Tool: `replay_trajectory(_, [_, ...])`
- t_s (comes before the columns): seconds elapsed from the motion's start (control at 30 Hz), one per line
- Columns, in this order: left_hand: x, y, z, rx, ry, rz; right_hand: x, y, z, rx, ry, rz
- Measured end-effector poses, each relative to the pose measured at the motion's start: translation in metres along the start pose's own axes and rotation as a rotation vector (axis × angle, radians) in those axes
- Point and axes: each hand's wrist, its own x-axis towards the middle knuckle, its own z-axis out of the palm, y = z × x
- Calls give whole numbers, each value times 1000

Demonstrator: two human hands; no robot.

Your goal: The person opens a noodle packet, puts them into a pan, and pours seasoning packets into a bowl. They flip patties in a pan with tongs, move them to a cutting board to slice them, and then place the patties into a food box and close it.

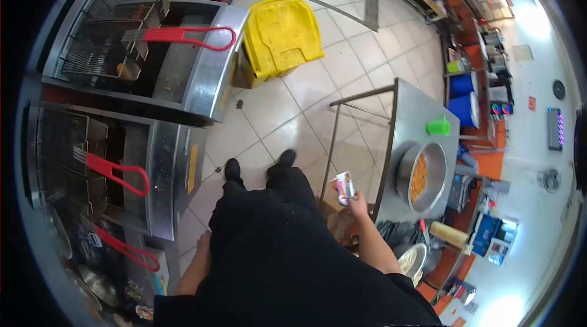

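Note:
My right hand (358, 206) is closed on the end of a small printed packet (343, 187), white with red and blue patches. It is held out beside my right leg, left of the steel table (391, 143); what is in the packet cannot be seen. On that table stand a wide metal bowl (438, 171) with orange food pieces (419, 179) in it and a green cup (438, 126). My left hand (204, 242) hangs low by my left thigh, close to the fryers. Its fingers are mostly hidden, so their state does not show.
Fryers (165, 174) with red-handled baskets (183, 36) line the left side. A yellow lidded bin (284, 33) stands on the tiled floor (299, 128) ahead. Another bowl (413, 263) with pale food sits at lower right. Shelves with blue tubs (463, 110) run along the right wall.

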Motion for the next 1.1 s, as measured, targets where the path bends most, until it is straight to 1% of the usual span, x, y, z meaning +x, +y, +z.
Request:
replay_trajectory(0.07, [53,5,31,-560,64,-94,24,-66,-34,142,-133,91])
replay_trajectory(0.1, [30,46,15,-144,212,322,54,-74,-38,64,-164,77])
replay_trajectory(0.13, [40,76,24,55,382,521,84,-72,-40,-28,-220,52])
replay_trajectory(0.17, [20,130,20,123,539,586,103,-82,-48,-85,-256,17])
replay_trajectory(0.2, [52,168,42,-55,177,181,142,-83,-65,-401,-419,-166])
replay_trajectory(0.23, [95,183,97,-481,-60,-206,149,-107,-79,-451,-572,-237])
replay_trajectory(0.27, [82,212,112,-574,230,-241,223,-54,-60,-172,-586,63])
replay_trajectory(0.3, [68,243,126,-642,523,-241,249,-88,-79,-382,-670,-132])
replay_trajectory(0.33, [0,284,78,-677,570,-281,373,-36,-63,-700,-657,-495])
replay_trajectory(0.37, [-44,297,52,-764,455,-240,452,-39,-66,-739,-719,-620])
replay_trajectory(0.4, [-70,311,54,-817,488,-303,463,-107,-87,-880,-644,-593])
replay_trajectory(0.43, [-93,315,54,-808,427,-249,450,-161,-95,-934,-606,-621])
replay_trajectory(0.47, [-107,318,58,-793,369,-175,461,-196,-100,-976,-550,-646])
replay_trajectory(0.5, [-111,316,80,-852,411,-185,459,-248,-106,-995,-552,-699])
replay_trajectory(0.57, [-95,302,140,-884,491,-307,440,-349,-113,-995,-565,-459])
replay_trajectory(0.6, [-107,312,154,-972,563,-441,443,-383,-110,-996,-564,-336])
replay_trajectory(0.63, [-118,322,169,-1057,631,-573,456,-407,-101,-799,-615,-312])
replay_trajectory(0.67, [-120,322,184,-1103,557,-628,460,-437,-86,-696,-624,-322])
replay_trajectory(0.7, [-119,322,199,-1145,476,-676,459,-465,-63,-717,-590,-433])
replay_trajectory(0.73, [-120,316,213,-1173,478,-678,456,-487,-43,-531,-663,-551])
replay_trajectory(0.77, [-123,305,225,-767,412,-452,408,-512,-33,-557,-578,-617])
replay_trajectory(0.8, [-125,290,235,-359,334,-226,386,-528,-12,-574,-583,-631])
replay_trajectory(0.83, [-113,263,257,-610,373,-326,364,-533,5,-445,-655,-628])
replay_trajectory(0.87, [-100,231,274,-858,407,-427,341,-532,24,-454,-656,-630])
replay_trajectory(0.9, [-113,206,254,-1048,512,-672,321,-528,39,-469,-715,-668])
replay_trajectory(0.93, [-138,179,219,-1229,611,-926,298,-522,54,-484,-773,-703])
replay_trajectory(0.97, [-156,146,191,-1210,751,-995,273,-513,65,-549,-804,-671])
replay_trajectory(1.0, [-166,106,170,-1185,896,-1062,242,-500,74,-675,-741,-688])
replay_trajectory(1.03, [-170,58,160,-1235,1028,-990,252,-479,90,-827,-766,-805])
replay_trajectory(1.07, [-175,7,149,-1272,1159,-917,259,-455,106,-1077,-648,-1041])
replay_trajectory(1.1, [-182,-33,128,-1186,1207,-969,214,-430,101,-1049,-589,-953])
